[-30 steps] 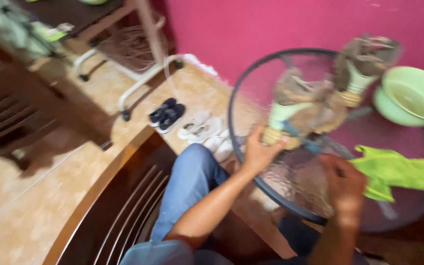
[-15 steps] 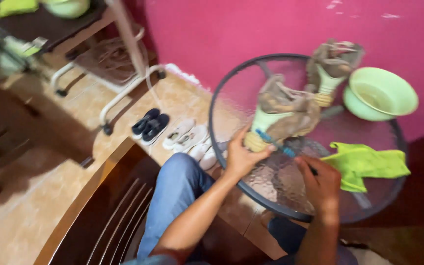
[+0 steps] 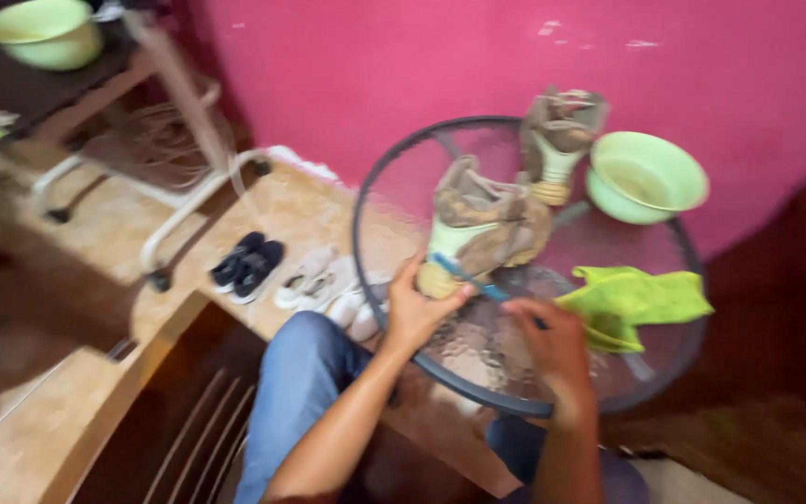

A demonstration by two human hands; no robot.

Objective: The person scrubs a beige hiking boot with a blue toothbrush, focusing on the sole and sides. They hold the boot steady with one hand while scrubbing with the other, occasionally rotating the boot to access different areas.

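Left hand (image 3: 414, 313) gripped muddy shoe (image 3: 479, 229) at its heel on round glass worktop (image 3: 394, 187), right hand (image 3: 554, 343) closed around blue brush (image 3: 478, 283) beside the shoe.

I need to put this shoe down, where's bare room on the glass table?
Bare glass lies at the far-left rim of the table, left of the muddy shoe. The right side is crowded: second shoe, green basin, green cloth.
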